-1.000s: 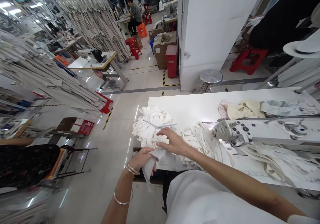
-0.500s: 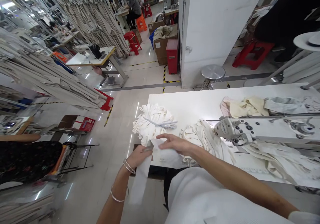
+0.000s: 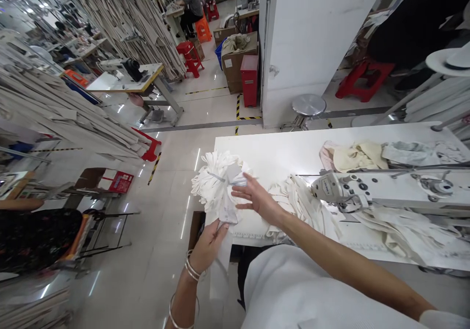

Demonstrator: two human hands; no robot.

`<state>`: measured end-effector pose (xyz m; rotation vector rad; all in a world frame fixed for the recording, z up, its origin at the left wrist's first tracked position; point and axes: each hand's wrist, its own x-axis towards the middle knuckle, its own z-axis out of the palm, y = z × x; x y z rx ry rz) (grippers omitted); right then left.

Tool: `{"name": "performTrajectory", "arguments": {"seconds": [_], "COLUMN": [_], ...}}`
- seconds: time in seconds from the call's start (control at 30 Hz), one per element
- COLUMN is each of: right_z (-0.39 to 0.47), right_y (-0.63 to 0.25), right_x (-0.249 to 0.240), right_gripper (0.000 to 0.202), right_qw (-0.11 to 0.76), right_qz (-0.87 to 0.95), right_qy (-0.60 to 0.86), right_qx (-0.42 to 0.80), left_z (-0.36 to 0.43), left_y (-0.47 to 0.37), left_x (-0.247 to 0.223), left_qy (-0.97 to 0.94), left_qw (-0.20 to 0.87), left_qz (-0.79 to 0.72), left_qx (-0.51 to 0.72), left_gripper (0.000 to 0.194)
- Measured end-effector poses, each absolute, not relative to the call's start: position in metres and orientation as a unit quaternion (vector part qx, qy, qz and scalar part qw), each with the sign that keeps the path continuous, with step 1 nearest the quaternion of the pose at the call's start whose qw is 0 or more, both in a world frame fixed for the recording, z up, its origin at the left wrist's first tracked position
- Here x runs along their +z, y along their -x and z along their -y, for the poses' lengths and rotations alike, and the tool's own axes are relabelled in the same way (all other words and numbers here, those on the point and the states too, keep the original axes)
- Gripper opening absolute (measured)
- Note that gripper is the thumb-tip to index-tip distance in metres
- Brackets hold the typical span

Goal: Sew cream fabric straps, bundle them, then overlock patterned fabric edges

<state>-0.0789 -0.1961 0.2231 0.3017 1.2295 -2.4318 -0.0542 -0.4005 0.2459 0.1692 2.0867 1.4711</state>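
Pale fabric strip (image 3: pixel 228 214) has flipped up over the white fabric bundle (image 3: pixel 206 181), left end of the tabletop (image 3: pixel 271 156) — left hand (image 3: pixel 209 246) has a pinch grip on its near end, probably so it won't slip; right hand (image 3: pixel 260 200) is spread wide, gripping nothing.

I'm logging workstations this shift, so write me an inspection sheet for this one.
Surface: white table, a sewing machine on it.
Job's things: pale cloth, overlapping the white bundle in view.
Clutter: white heap beside the sewing machine; coloured cloths behind it.
Grips: left grip pinches the pale cloth; right grip is spread open, contact unclear.
Cables: none clear enough to identify.
Surroundings: pillar, steel stool and red bin beyond the white table; a co-worker sits farther back.
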Motion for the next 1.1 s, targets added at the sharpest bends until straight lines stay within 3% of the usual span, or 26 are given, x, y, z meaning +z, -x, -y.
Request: {"name": "performTrajectory", "arguments": {"seconds": [0.1,0.17,0.27,0.37,0.47,0.53,0.77,0.8,0.87,0.93,1.03,1.1], "right_z": [0.205,0.21,0.213,0.214,0.216,0.22,0.238,0.24,0.244,0.247,0.249,0.249], "right_y": [0.058,0.051,0.051,0.057,0.062,0.065,0.074,0.076,0.082,0.092,0.12,0.142], "right_x": [0.23,0.234,0.239,0.243,0.25,0.256,0.271,0.271,0.269,0.262,0.24,0.219], "right_gripper": [0.046,0.027,0.026,0.022,0.034,0.028,0.023,0.021,0.021,0.026,0.033,0.028], "right_qw": [0.201,0.143,0.092,0.091,0.086,0.102,0.118,0.12,0.143,0.171,0.163,0.144], "right_qz": [-0.607,-0.701,-0.758,-0.749,-0.743,-0.742,-0.692,-0.687,-0.662,-0.631,-0.694,-0.765], "right_qy": [0.076,0.141,0.17,0.188,0.215,0.23,0.238,0.215,0.173,0.146,0.097,0.067], "right_qx": [-0.765,-0.685,-0.623,-0.628,-0.627,-0.622,-0.671,-0.683,-0.715,-0.742,-0.695,-0.624], "left_z": [0.4,0.402,0.408,0.411,0.408,0.405,0.41,0.411,0.415,0.42,0.431,0.44], "left_y": [0.047,0.042,0.035,0.032,0.033,0.032,0.023,0.025,0.034,0.047,0.069,0.084], "left_x": [0.253,0.255,0.254,0.255,0.263,0.269,0.277,0.277,0.275,0.268,0.249,0.233], "left_qy": [-0.081,-0.073,-0.008,0.023,-0.056,-0.073,0.071,0.082,0.071,0.042,0.076,0.129], "left_qw": [0.269,0.302,0.281,0.188,0.171,0.133,-0.041,-0.068,-0.107,-0.05,0.116,0.126], "left_qz": [-0.781,-0.761,-0.804,-0.861,-0.873,-0.888,-0.918,-0.917,-0.903,-0.871,-0.792,-0.768], "left_qx": [0.557,0.569,0.524,0.471,0.453,0.435,0.388,0.384,0.41,0.487,0.595,0.614], "left_gripper": [0.043,0.043,0.039,0.034,0.031,0.029,0.019,0.024,0.051,0.068,0.047,0.04]}}
